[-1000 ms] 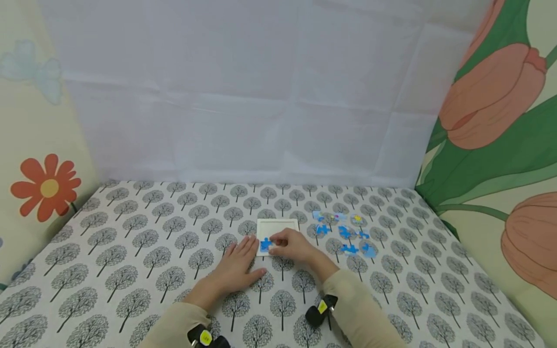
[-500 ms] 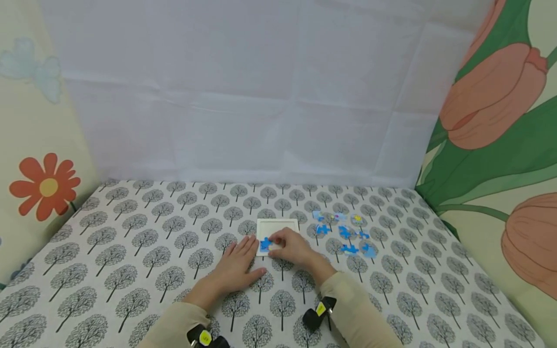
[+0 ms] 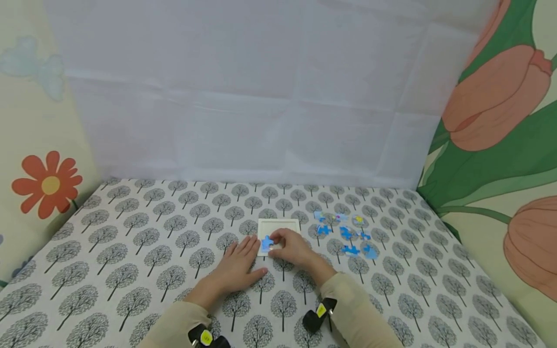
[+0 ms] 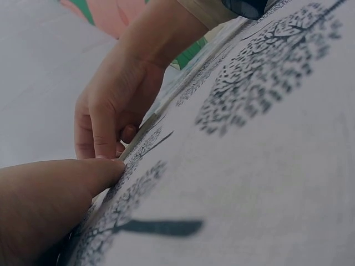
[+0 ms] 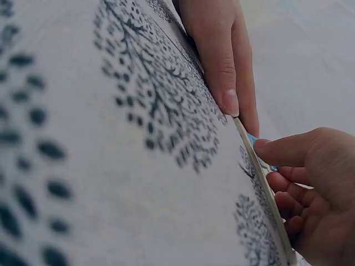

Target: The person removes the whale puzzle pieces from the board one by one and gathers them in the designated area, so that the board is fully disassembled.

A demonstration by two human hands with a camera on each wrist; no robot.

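Note:
A small white square puzzle frame [image 3: 278,225] lies on the cloth in the head view. At its near left corner is a blue jigsaw piece [image 3: 267,243], paler now on its surface. My right hand [image 3: 292,246] pinches this piece at its right side with thumb and curled fingers; the right wrist view shows the thumb [image 5: 277,148] against its blue edge. My left hand [image 3: 237,266] rests on the cloth with fingers stretched out, fingertips at the frame's left edge. The fingers of my right hand hide part of the frame's interior.
Several loose jigsaw pieces [image 3: 345,233], blue with some yellow and pink, lie spread to the right of the frame. The table wears a white cloth [image 3: 143,270] printed with trees. A white sheet [image 3: 243,96] hangs behind it.
The blue piece has turned from deep blue to a paler look, as if slightly tilted. My right hand has shifted only a little; the left hand stays put.

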